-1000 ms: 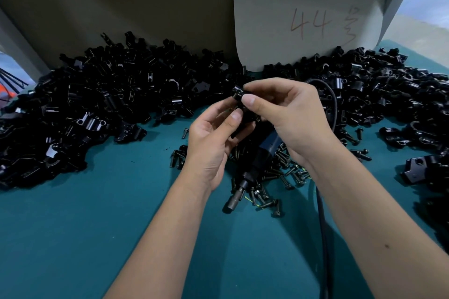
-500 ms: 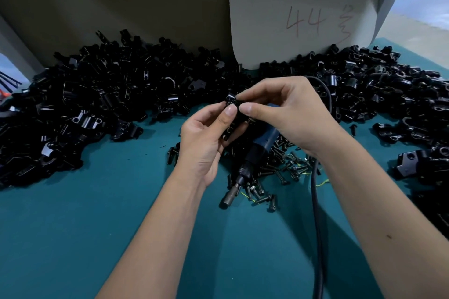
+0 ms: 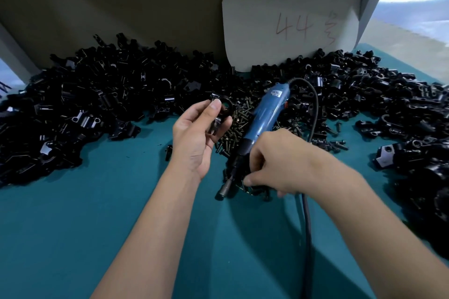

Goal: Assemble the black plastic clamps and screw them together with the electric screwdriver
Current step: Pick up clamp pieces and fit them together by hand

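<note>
Heaps of loose black clamp parts cover the teal tabletop at far left and run along the grey back wall. Next comes the left hand, raised above the table, thumb and fingers pinching 1 black plastic clamp with its ring end uppermost. Just right of it a scatter of dark screws lies under the blue electric screwdriver, which rests on the table, tip toward the viewer. The right hand curls over the screwdriver's black front end; whether it grips the tool or a screw beside it I cannot tell. Its black cord trails down. A white card marked 44 leans behind, and more clamp pieces fill the right.
</note>
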Available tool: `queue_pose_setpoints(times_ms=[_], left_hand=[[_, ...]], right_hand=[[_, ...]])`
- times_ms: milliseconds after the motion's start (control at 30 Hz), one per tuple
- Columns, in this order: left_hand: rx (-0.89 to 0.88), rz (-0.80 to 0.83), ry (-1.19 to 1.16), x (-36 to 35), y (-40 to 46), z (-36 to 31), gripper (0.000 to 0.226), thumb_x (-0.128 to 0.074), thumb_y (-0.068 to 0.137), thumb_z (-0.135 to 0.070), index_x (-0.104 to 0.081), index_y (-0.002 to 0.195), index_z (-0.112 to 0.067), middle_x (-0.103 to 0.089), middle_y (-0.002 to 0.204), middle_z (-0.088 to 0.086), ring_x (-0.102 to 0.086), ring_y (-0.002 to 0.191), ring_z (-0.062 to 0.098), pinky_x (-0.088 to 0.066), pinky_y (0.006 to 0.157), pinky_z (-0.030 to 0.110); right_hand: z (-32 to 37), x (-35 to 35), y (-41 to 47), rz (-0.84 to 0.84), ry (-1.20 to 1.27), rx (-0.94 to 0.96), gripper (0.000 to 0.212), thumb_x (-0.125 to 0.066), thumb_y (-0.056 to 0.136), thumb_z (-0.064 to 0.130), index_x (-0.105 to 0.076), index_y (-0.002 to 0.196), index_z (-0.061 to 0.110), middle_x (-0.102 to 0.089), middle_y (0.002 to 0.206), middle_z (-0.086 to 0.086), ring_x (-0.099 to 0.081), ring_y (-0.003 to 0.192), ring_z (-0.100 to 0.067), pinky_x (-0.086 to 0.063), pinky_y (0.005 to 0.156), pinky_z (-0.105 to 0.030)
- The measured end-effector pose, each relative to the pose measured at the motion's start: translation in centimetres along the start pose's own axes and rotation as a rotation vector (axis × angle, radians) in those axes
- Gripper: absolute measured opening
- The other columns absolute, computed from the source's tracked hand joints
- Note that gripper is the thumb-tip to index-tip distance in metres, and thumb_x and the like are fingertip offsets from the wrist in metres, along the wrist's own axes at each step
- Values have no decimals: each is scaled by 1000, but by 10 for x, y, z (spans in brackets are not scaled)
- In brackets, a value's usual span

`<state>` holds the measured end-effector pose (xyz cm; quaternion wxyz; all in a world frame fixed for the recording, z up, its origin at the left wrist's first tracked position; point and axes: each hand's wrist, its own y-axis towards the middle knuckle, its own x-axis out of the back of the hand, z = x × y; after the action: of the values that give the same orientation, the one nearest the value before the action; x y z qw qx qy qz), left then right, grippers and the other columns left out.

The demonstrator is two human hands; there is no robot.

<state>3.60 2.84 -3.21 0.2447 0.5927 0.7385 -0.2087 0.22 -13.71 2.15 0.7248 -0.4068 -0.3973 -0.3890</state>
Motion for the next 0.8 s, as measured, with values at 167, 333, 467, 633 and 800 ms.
queue_pose_setpoints(times_ms=[167, 333, 467, 633, 800], left_hand=[[9, -16, 22, 1, -3, -2, 5, -73, 92, -8, -77, 88, -8, -76, 87, 8, -71, 80, 19, -59, 68, 23], [4, -39, -8, 3, -4, -6, 8, -72, 94, -8, -77, 87, -9, -75, 85, 5, -72, 76, 16, -60, 69, 24], [9, -46, -23, 5, -2, -7, 7, -73, 94, -9, -76, 88, -8, -75, 84, 5, -72, 74, 16, -60, 68, 23], [10, -40, -27, 6, 1, -4, 4, -73, 94, -10, -71, 93, -7, -73, 84, 4, -72, 73, 17, -59, 69, 24], [6, 1, -3, 6, 1, -2, 8, -71, 95, -10, -69, 88, -10, -73, 83, 3, -72, 74, 16, -60, 71, 25]], right_hand=[[25, -27, 1, -175, -47, 2, 59, -91, 78, 33, -38, 57, 17, -45, 60, -2, -45, 51, -21, -31, 47, -29], [29, -26, 4, -184, -166, 24, 34, -66, 85, -1, -43, 64, 14, -47, 63, -5, -46, 49, -19, -33, 42, -27], [29, -21, 3, -121, -269, 56, 37, -71, 80, 4, -38, 65, 12, -44, 61, -4, -42, 45, -19, -28, 37, -26], [3, 0, 5, -60, 61, 55, 11, -76, 80, 3, -67, 77, 7, -72, 68, -7, -73, 51, -20, -61, 50, -34], [-27, 28, 10, -48, 411, 225, 21, -72, 88, -3, -74, 81, 17, -75, 70, -7, -75, 58, -22, -65, 60, -36]])
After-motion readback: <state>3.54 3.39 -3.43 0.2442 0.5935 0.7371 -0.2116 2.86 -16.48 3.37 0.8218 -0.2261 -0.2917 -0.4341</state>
